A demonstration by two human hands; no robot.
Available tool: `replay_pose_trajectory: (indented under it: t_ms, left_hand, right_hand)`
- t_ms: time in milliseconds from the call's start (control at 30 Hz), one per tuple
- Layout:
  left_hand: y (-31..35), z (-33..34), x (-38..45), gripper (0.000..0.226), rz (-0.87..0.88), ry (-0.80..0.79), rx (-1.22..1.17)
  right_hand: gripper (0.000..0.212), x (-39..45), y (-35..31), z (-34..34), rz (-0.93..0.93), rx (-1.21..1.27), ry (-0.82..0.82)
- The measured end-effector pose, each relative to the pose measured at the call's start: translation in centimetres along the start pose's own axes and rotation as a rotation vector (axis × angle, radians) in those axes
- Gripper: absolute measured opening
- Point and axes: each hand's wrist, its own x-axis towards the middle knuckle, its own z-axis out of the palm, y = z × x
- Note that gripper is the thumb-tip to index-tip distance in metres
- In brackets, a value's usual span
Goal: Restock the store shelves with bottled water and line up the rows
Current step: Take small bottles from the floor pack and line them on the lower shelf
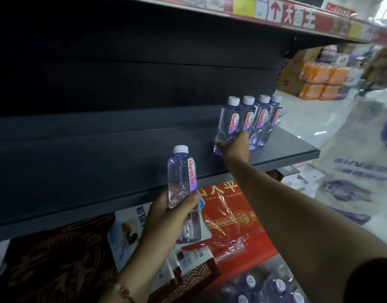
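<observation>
A row of several clear water bottles [259,119] with white caps and red labels stands at the right end of the dark shelf [293,147]. My right hand [235,145] reaches onto the shelf and grips the lower part of the nearest bottle [228,119] in that row. In front of the shelf's edge, my left hand [166,213] holds another bottle [182,180] upright by its lower half. A pack of more bottles [264,287] lies at the bottom right.
The shelf left of the row is bare and dark. An upper shelf with a red price strip [297,18] hangs above. Red and patterned packages [229,217] fill the level below. Orange packs [319,82] and a plastic bag [358,162] stand on the aisle floor at right.
</observation>
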Motion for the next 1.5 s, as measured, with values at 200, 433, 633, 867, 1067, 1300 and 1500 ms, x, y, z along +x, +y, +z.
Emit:
replay_pose_trajectory:
  t_ms: [200,433,633,867,1067,1300,1500]
  left_hand:
    - [0.1,0.2,-0.2,0.025,-0.034,0.008,-0.010]
    - [0.1,0.2,-0.4,0.025,-0.007,0.070,0.037]
    - [-0.8,1.2,-1.7,0.030,-0.016,0.037,0.190]
    - [-1.3,2.4,-3.1,0.032,0.078,-0.094,0.407]
    - [-1.0,1.5,-4.1,0.043,0.173,-0.117,0.756]
    - [-0.4,0.0,-4.1,0.071,0.263,-0.060,1.198]
    - [-1.0,-0.6,-3.5,0.075,0.254,0.003,1.279]
  right_hand:
    - [0.062,-2.6,-0.6,-1.6,0.014,0.084,-0.126]
    - [0.030,-18.2,-1.4,-9.2,0.040,0.238,-0.846]
    - [0.052,-22.9,1.4,-10.3,0.077,0.408,-0.877]
    - [0.039,-22.2,3.2,-12.0,0.025,0.314,-0.770]
    - [0.036,-21.7,2.9,-13.0,0.041,0.337,-0.807]
    - [0.049,-17.8,1.3,-11.1,0.039,0.253,-0.716]
    - [0.048,-11.6,-1.2,-6.7,0.007,0.254,-0.465]
